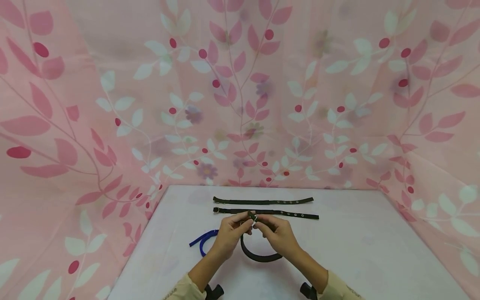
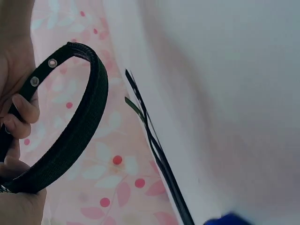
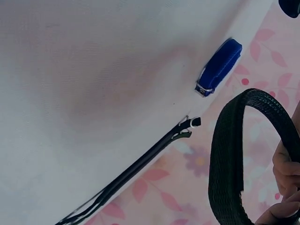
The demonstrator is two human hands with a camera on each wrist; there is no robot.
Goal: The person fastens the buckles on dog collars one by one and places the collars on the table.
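Note:
A dark green collar with metal eyelets is bent into a loop and held up over the table by both hands. My left hand pinches it where its ends meet, near a small shiny buckle. On the other side of that spot, my right hand grips the strap between thumb and fingers. In the left wrist view the loop hangs wide, two eyelets showing beside the fingertips. The right wrist view shows the collar's woven outer face; fingers partly hide the buckle area.
Two more dark collars, one farther back and one nearer, lie stretched out side by side on the white table. Left of the hands is a coiled blue collar. Pink leaf-patterned cloth surrounds the table.

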